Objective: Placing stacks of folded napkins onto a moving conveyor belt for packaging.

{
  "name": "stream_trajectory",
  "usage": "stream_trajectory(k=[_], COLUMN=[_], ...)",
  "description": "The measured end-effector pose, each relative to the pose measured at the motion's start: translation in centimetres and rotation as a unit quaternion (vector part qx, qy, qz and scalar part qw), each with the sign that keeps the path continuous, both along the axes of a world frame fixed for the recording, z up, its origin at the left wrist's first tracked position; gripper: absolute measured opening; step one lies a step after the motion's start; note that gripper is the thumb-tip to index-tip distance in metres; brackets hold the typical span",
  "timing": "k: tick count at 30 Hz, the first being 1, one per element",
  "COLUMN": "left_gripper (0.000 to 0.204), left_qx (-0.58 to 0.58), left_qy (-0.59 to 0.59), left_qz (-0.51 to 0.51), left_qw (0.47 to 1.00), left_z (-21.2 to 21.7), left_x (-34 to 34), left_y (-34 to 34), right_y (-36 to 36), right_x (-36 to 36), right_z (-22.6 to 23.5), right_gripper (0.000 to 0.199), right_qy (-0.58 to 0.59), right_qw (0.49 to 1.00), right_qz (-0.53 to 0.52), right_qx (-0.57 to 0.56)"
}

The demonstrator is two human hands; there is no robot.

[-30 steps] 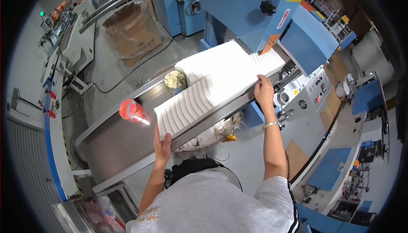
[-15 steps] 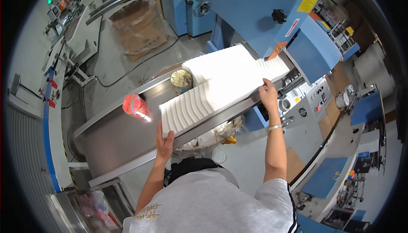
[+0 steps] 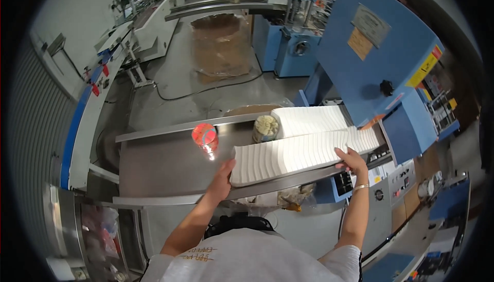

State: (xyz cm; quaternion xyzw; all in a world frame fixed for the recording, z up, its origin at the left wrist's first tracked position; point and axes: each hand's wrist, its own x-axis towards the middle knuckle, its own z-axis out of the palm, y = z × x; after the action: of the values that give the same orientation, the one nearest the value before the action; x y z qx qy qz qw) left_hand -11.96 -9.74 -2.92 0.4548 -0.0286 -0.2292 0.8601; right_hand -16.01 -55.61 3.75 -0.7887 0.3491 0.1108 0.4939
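Row of white pads (image 3: 285,159) along the near side of the metal surface (image 3: 159,171)! Left hand (image 3: 221,180) at its left end, clamped or not, I can't tell; right hand (image 3: 353,160) at the near edge, fingers apart. Uneven pressure could buckle that row, or spill it over the near rail (image 3: 170,200). Jar (image 3: 266,128) close behind, easily knocked; back row (image 3: 309,120) beside it; red tub (image 3: 206,137) left; blue machine (image 3: 375,50) crowding the right end.

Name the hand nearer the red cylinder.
Left. The left hand is slightly right of the red cylinder, on its near side; the right hand is much farther right, by the white stack.
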Motion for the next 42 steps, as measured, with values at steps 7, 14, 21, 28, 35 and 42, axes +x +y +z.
stream_trajectory(k=[7,14,21,28,35,42], left_gripper=[0.079,0.07,0.072,0.073,0.076,0.079], left_qx=[0.244,0.253,0.302,0.324,0.305,0.323], left_qy=[0.008,-0.103,0.052,0.029,0.049,0.026], left_qz=[-0.036,-0.008,0.011,0.093,0.11,0.1], left_qw=[0.969,0.962,0.952,0.941,0.945,0.941], left_z=[2.7,1.7,4.5,5.6,5.3,5.4], left_x=[1.4,2.4,-0.4,-1.7,-1.3,-1.2], left_y=[-1.6,1.8,16.9,24.7,23.5,23.8], right_y=[0.7,7.6,21.1,28.5,25.2,31.4], right_x=[2.1,2.2,1.4,5.0,7.5,10.0], right_z=[2.9,2.8,3.3,2.8,0.1,2.9], right_gripper=[0.114,0.109,0.11,0.079,0.107,0.089], right_qy=[0.071,0.098,0.036,-0.011,-0.04,-0.298], right_qw=[0.993,0.987,0.974,0.961,0.932,0.824], right_qz=[0.082,0.108,0.209,0.275,0.358,0.266], right_qx=[0.035,-0.059,-0.075,-0.002,-0.032,-0.402])
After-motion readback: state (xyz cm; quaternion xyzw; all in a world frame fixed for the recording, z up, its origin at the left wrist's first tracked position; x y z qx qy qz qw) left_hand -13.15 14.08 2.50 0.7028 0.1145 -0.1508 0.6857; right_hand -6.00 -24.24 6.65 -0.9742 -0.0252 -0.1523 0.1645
